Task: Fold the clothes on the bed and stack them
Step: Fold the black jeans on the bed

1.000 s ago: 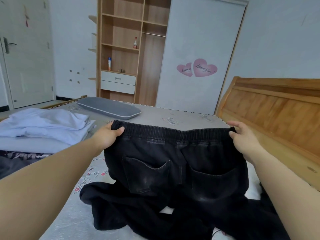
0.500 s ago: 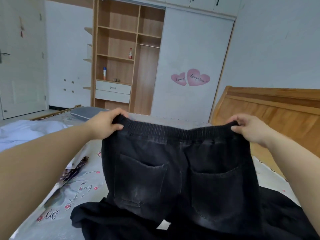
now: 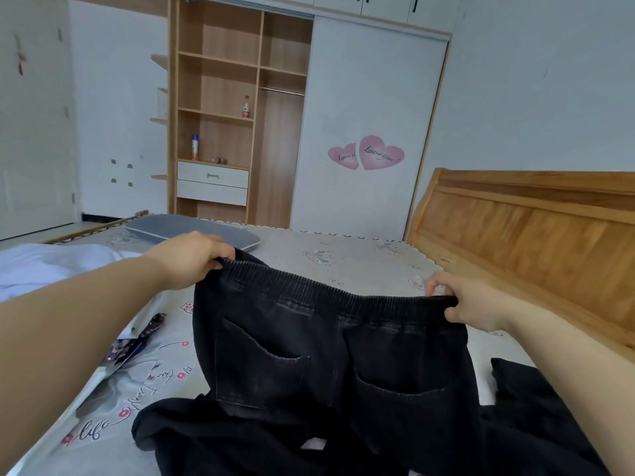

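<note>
- While both hands grip the waistband, the black jeans (image 3: 326,355) hang above the bed (image 3: 343,255), legs trailing onto it.
- Your left hand (image 3: 192,259) and right hand (image 3: 464,304) each pinch one waistband end.
- Expect soft, moderately heavy denim; it likely drapes and does not slip.
- Hold at the elastic waistband, then the leg hems, beside the headboard (image 3: 532,228).

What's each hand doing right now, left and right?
Left hand: fingers curled round the left end of the waistband of the black jeans.
Right hand: fingers pinching the right end of the same waistband.
</note>
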